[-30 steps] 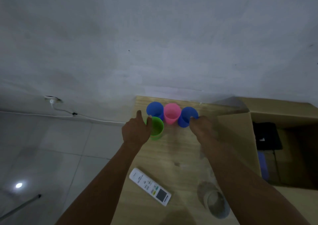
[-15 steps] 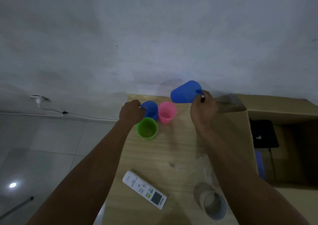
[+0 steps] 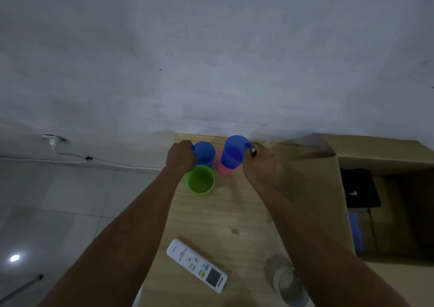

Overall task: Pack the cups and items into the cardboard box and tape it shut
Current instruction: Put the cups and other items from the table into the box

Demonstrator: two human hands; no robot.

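Right hand pinches the rim of first blue cup, held directly over pink cup. Left hand has fingers curled round the rim of second blue cup, just left of pink cup. Green cup stands left-front of pink cup, with open cardboard box well to its right.

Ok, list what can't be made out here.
Head view:
- Pink cup: mostly hidden behind the right blue cup held by the right hand.
- Round clear object: blurred, partly behind the right forearm.
- Cardboard box contents: too dark to identify.
- Remote labels: too small.
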